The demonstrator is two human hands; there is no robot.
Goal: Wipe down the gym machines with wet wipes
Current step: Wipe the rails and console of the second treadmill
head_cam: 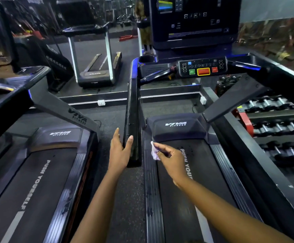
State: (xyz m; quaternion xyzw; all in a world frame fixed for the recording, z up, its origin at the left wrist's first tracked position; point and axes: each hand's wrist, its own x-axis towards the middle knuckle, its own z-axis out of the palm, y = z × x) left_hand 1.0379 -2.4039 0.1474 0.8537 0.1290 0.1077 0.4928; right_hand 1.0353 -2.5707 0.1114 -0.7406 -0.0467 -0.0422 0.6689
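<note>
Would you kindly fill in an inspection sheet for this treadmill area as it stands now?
Surface: treadmill belt, dark, printed lettering.
Job's things: wet wipe, crumpled, held beside the handrail.
Clutter: nothing seen.
Hands: left hand rests on the handrail end, fingers straight; right hand pinches the wet wipe.
Cables: thin cable on the floor beneath the console.
Surroundings: second treadmill to the left, dumbbell rack to the right.
</note>
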